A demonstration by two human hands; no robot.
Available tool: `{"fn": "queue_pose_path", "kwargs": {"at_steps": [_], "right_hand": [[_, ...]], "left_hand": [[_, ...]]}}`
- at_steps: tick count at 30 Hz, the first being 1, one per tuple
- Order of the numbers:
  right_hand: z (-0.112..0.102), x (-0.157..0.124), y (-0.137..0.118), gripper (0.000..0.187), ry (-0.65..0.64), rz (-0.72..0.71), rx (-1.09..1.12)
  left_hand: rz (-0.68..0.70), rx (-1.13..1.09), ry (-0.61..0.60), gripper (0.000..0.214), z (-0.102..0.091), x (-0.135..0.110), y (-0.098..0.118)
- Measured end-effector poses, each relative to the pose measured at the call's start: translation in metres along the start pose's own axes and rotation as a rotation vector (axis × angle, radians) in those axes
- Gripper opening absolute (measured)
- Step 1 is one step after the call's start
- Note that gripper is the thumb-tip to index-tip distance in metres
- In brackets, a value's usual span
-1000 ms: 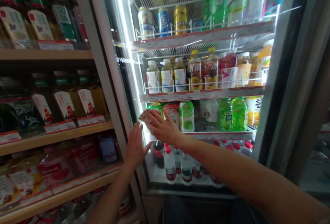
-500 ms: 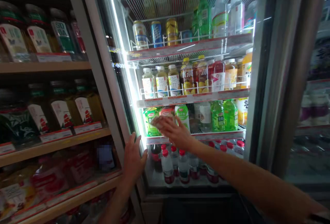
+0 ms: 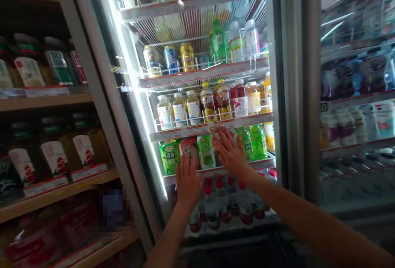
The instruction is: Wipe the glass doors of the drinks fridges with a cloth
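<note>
A lit drinks fridge with a glass door (image 3: 279,107) stands in front of me. My right hand (image 3: 230,153) lies with fingers stretched over a pale, crumpled cloth (image 3: 216,132), which it holds against the glass. Behind the glass near it are a green-and-white pouch (image 3: 205,151) and green bottles (image 3: 258,140). My left hand (image 3: 189,181) is open and holds nothing, its fingers pointing up in front of a red pouch (image 3: 189,146). It appears to rest on the glass, though contact is hard to make out.
Wooden shelves (image 3: 58,185) with bottles run along the left, divided from the fridge by a grey metal post (image 3: 89,70). Another glass-fronted fridge (image 3: 358,144) with packed drinks is on the right. Cans (image 3: 170,59) and bottles fill the upper racks; red-capped bottles (image 3: 211,206) stand low down.
My right hand has moved the cloth rightward across the glass. My left hand has come from the door's left edge onto the front of the pane. The view has swung right.
</note>
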State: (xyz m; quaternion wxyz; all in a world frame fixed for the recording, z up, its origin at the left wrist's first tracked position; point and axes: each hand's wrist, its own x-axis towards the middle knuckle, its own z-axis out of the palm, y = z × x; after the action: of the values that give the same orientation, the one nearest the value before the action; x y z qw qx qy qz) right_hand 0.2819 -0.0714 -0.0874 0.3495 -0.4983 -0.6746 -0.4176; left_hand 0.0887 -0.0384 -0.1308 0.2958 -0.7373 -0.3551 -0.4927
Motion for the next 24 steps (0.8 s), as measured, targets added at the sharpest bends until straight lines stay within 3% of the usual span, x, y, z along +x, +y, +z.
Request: {"fn": "queue_pose_path", "kwargs": {"at_steps": [2,7,14,20,22,24], "right_hand": [[0.000,-0.008,0.003,0.053,-0.002,-0.003,-0.011],[0.004,-0.070,0.010,0.048,-0.083,-0.167,-0.006],[-0.015,-0.011,0.040,0.048,0.051,0.127,-0.088],[-0.001,-0.080,0.036,0.051,-0.034,-0.047,-0.115],[-0.003,-0.080,0.043,0.050,-0.048,-0.034,-0.117],[-0.010,-0.063,0.056,0.049,-0.006,0.054,-0.130]], "left_hand": [[-0.016,-0.005,-0.026,0.063,0.008,0.005,0.015],[-0.124,-0.012,-0.042,0.069,0.018,0.003,0.037],[-0.155,0.031,-0.079,0.068,0.019,0.004,0.043],[-0.166,0.068,-0.093,0.065,0.019,0.003,0.046],[-0.155,0.072,-0.098,0.064,0.019,0.003,0.045],[-0.156,0.067,-0.111,0.064,0.019,0.002,0.044]]}}
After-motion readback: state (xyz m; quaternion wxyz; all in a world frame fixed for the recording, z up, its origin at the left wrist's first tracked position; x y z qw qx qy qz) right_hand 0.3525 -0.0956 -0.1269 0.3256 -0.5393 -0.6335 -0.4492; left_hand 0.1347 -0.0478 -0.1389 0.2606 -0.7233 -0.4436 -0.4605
